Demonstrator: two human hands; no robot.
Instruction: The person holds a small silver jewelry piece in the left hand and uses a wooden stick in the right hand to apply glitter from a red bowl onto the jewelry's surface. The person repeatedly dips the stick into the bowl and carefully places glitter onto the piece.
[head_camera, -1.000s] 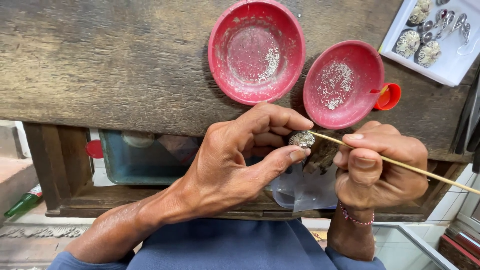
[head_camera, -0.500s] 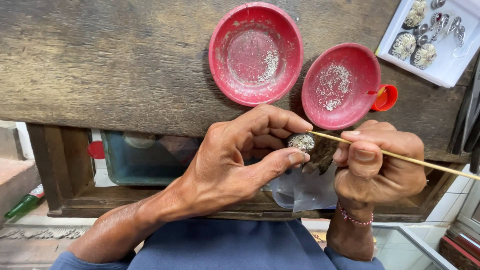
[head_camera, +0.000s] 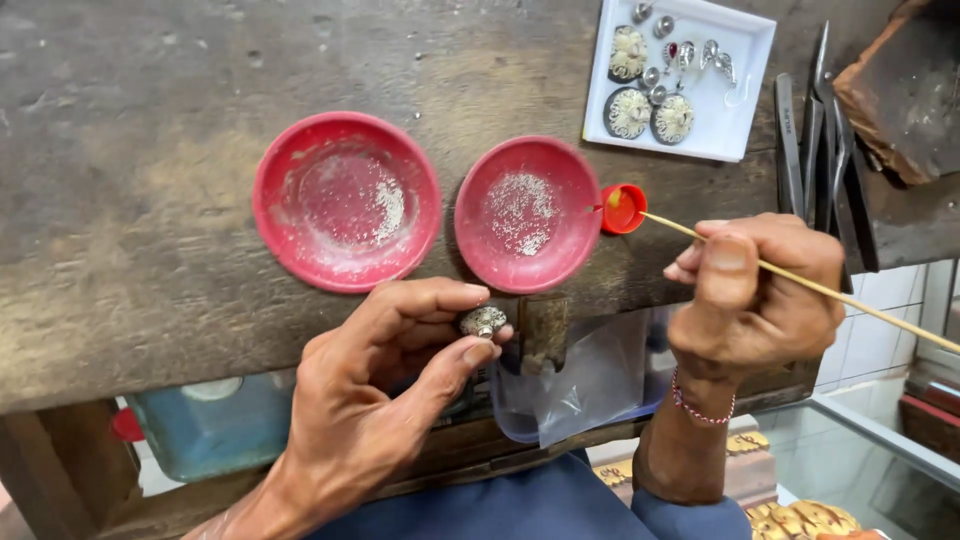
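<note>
Left hand (head_camera: 375, 400) pinches a small silver ornament (head_camera: 484, 321) between thumb and fingers; right hand (head_camera: 755, 290) grips a thin wooden stick (head_camera: 800, 282), tip in the small red cap (head_camera: 623, 208).

Close head view, apparently straight down

Jewellery workshop, worn wooden bench (head_camera: 150, 120), tweezers (head_camera: 815, 140), tray of ornaments (head_camera: 740, 110)

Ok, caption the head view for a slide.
Left hand pinches a small silver ornament; right hand dips a thin stick into a red cap.
</note>
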